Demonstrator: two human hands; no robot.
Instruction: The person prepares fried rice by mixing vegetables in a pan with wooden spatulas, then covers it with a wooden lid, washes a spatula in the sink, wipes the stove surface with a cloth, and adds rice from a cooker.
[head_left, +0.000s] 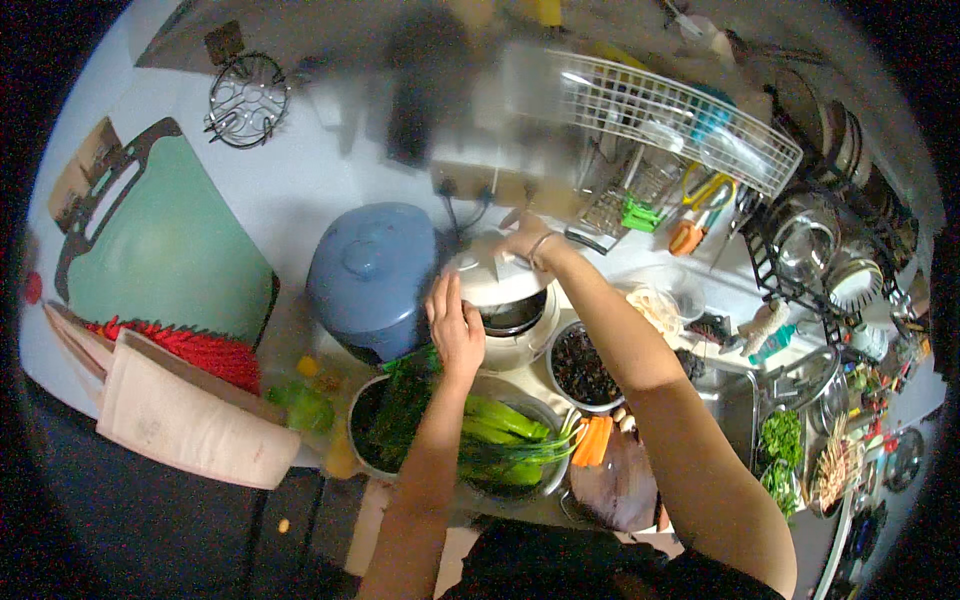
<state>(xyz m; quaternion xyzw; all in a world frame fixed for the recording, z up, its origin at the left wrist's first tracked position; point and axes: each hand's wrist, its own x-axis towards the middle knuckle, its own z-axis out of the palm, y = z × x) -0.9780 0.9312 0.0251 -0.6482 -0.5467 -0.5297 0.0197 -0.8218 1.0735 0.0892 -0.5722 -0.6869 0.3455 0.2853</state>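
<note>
A white rice cooker (517, 352) stands in front of me with its white lid (510, 281) tilted up, baring part of the dark inner pot (516, 319). My left hand (456, 330) lies against the left edge of the lid, fingers close together and pointing away from me. At the far side of the lid is my right hand (529, 240), blurred, its fingers on the lid. A blue lidded container (375, 277) is just left of the cooker. What the inner pot holds is hidden.
Nearer me are bowls of green vegetables (502, 435) and dark soaked pieces (589, 367). Carrot strips (592, 441) lie beside a brown board (619, 480). A wire rack (675, 112) and a sink (724, 412) are at right; a green cutting board (165, 240) leans at left.
</note>
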